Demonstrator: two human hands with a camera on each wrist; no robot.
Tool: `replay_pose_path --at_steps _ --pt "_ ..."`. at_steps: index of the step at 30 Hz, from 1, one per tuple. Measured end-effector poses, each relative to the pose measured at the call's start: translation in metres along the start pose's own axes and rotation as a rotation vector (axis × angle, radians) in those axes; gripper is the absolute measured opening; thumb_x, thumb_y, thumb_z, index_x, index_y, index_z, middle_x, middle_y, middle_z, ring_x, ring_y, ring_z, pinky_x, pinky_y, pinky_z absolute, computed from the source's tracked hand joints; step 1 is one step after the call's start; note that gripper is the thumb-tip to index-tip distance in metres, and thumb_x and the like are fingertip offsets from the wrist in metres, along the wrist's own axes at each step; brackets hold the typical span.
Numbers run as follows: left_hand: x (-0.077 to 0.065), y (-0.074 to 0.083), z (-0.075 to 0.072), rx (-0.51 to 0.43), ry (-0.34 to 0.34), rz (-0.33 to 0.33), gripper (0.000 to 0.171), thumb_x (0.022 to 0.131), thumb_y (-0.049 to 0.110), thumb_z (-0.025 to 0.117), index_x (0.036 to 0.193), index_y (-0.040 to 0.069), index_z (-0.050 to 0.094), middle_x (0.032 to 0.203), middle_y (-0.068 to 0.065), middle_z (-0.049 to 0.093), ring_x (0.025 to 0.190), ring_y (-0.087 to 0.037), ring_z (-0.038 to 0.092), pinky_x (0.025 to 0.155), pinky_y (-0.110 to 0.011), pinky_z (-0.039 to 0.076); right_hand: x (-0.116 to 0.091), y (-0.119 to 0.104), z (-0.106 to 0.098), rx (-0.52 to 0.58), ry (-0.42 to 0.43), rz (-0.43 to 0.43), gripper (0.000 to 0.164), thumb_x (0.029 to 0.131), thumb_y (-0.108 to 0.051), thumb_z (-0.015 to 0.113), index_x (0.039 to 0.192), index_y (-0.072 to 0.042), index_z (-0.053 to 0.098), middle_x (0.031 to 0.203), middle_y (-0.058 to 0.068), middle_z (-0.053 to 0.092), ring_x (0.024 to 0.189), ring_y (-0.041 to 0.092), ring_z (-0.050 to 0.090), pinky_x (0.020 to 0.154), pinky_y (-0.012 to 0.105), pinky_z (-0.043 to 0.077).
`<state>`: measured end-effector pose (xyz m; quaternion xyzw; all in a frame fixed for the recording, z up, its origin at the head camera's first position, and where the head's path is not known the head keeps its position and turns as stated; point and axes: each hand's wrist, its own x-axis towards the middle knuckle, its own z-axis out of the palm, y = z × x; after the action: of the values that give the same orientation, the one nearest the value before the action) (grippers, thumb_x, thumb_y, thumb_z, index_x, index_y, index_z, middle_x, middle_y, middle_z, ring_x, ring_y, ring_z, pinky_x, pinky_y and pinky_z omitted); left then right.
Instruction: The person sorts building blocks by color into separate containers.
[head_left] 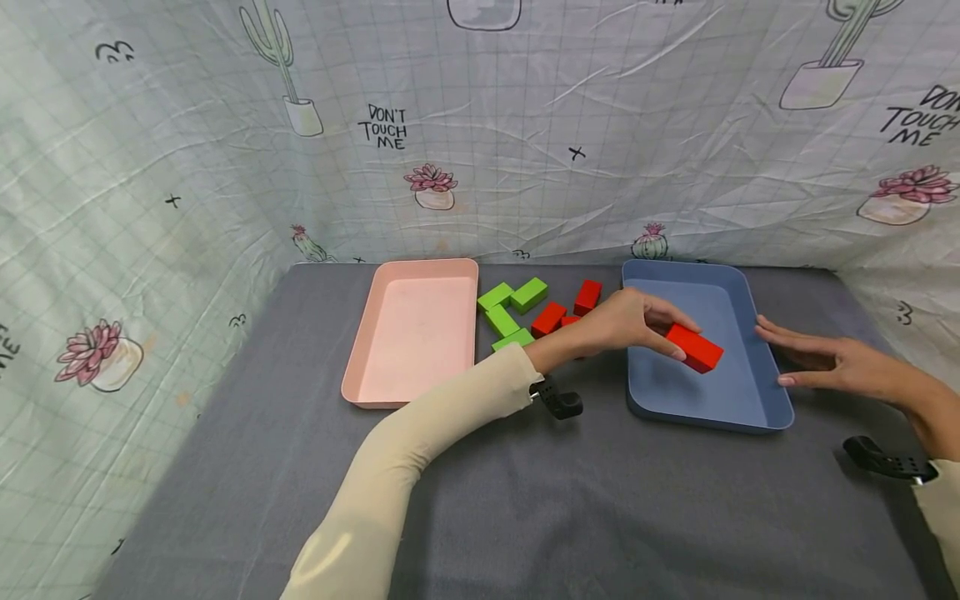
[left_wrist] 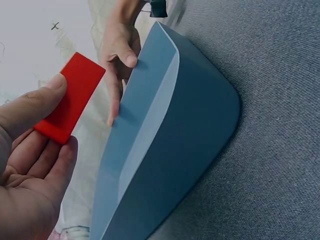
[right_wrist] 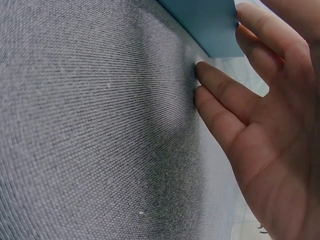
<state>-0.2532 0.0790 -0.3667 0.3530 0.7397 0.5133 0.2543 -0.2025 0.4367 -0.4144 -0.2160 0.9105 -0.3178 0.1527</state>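
Observation:
My left hand [head_left: 628, 321] pinches a red block [head_left: 696, 348] between thumb and fingers, over the blue tray [head_left: 708, 422]. In the left wrist view the red block [left_wrist: 75, 97] is tilted, the thumb across its broad face and the fingers beneath. The inside of the blue tray shows no other block in the head view. My right hand [head_left: 840, 364] is at the tray's right side, fingertips right at the rim. In the right wrist view the fingers of the right hand [right_wrist: 270, 135] are extended, beside the tray's outer wall [right_wrist: 210, 25].
Left of the blue tray lie several green blocks [head_left: 501, 320] and several red blocks [head_left: 549, 319], partly behind the left wrist. A pink tray [head_left: 420, 333] stands farther left. A printed cloth [head_left: 525, 108] hangs behind the grey-covered table [head_left: 600, 517].

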Motion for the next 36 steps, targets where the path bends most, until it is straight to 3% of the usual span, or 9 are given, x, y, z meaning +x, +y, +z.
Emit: replay_pose_path --at_steps 12,18,23,25,27,30,32,34,36 --pt "0.012 -0.001 0.009 0.0 -0.113 0.036 0.039 0.083 0.005 0.085 0.121 0.006 0.075 0.107 0.006 0.074 0.095 -0.005 0.069 0.086 -0.018 0.054 -0.003 0.001 0.002 0.006 0.005 0.001 0.077 0.096 -0.016 0.071 0.161 -0.015 0.03 0.153 -0.04 0.01 0.125 -0.031 0.013 0.09 -0.006 0.014" --pt "0.019 0.001 0.009 0.065 -0.209 0.046 0.04 0.082 0.006 0.085 0.122 0.006 0.075 0.109 0.005 0.075 0.096 -0.004 0.069 0.088 -0.017 0.053 -0.002 0.001 0.001 0.007 0.006 -0.009 0.077 0.096 -0.016 0.071 0.161 -0.015 0.03 0.154 -0.039 0.011 0.125 -0.031 0.015 0.09 -0.006 0.017" --pt "0.029 0.005 0.003 0.027 -0.309 0.07 0.041 0.082 0.001 0.084 0.122 0.0 0.073 0.115 -0.003 0.074 0.102 -0.006 0.068 0.094 -0.018 0.052 -0.001 0.002 0.001 0.011 0.005 -0.001 0.077 0.096 -0.016 0.07 0.161 -0.015 0.03 0.154 -0.039 0.011 0.125 -0.031 0.015 0.09 -0.005 0.016" --pt "0.034 0.006 0.0 -0.012 -0.357 0.091 0.041 0.082 -0.004 0.082 0.122 -0.005 0.072 0.119 -0.01 0.073 0.104 -0.008 0.068 0.096 -0.02 0.052 -0.001 0.002 0.001 0.031 0.0 0.014 0.077 0.097 -0.017 0.07 0.162 -0.016 0.029 0.153 -0.04 0.01 0.124 -0.031 0.014 0.109 0.007 0.013" --pt "0.039 0.006 -0.002 -0.046 -0.398 0.093 0.041 0.081 -0.007 0.081 0.121 -0.007 0.071 0.121 -0.014 0.071 0.106 -0.01 0.068 0.098 -0.022 0.052 0.0 0.002 0.001 0.053 -0.004 0.028 0.077 0.097 -0.017 0.069 0.162 -0.016 0.028 0.152 -0.041 0.01 0.124 -0.031 0.013 0.122 0.03 0.007" --pt "0.045 0.006 -0.004 -0.067 -0.436 0.079 0.041 0.08 -0.009 0.081 0.12 -0.008 0.07 0.121 -0.016 0.071 0.106 -0.014 0.068 0.097 -0.025 0.054 -0.001 0.002 0.002 0.078 -0.01 0.038 0.077 0.097 -0.017 0.069 0.162 -0.017 0.027 0.152 -0.041 0.01 0.124 -0.031 0.012 0.121 0.051 -0.001" --pt "0.05 0.006 -0.004 -0.069 -0.442 0.05 0.041 0.08 -0.009 0.081 0.12 -0.007 0.071 0.121 -0.015 0.07 0.106 -0.014 0.068 0.096 -0.025 0.054 -0.001 0.002 0.002 0.058 -0.006 0.037 0.077 0.097 -0.018 0.069 0.162 -0.017 0.027 0.152 -0.041 0.01 0.124 -0.031 0.012 0.121 0.028 0.003" --pt "0.053 0.005 -0.004 -0.065 -0.443 0.032 0.042 0.08 -0.008 0.081 0.121 -0.006 0.071 0.122 -0.014 0.07 0.107 -0.014 0.068 0.096 -0.024 0.054 -0.001 0.002 0.003 0.036 -0.002 0.037 0.077 0.097 -0.019 0.069 0.162 -0.017 0.028 0.152 -0.04 0.01 0.124 -0.031 0.012 0.108 0.007 0.007" --pt "0.056 0.004 -0.005 -0.06 -0.443 0.029 0.042 0.08 -0.008 0.081 0.121 -0.006 0.071 0.123 -0.014 0.07 0.107 -0.014 0.067 0.096 -0.023 0.053 -0.002 0.002 0.003 0.031 0.0 0.043 0.077 0.097 -0.02 0.07 0.162 -0.017 0.028 0.152 -0.041 0.01 0.124 -0.031 0.012 0.11 0.008 0.007"
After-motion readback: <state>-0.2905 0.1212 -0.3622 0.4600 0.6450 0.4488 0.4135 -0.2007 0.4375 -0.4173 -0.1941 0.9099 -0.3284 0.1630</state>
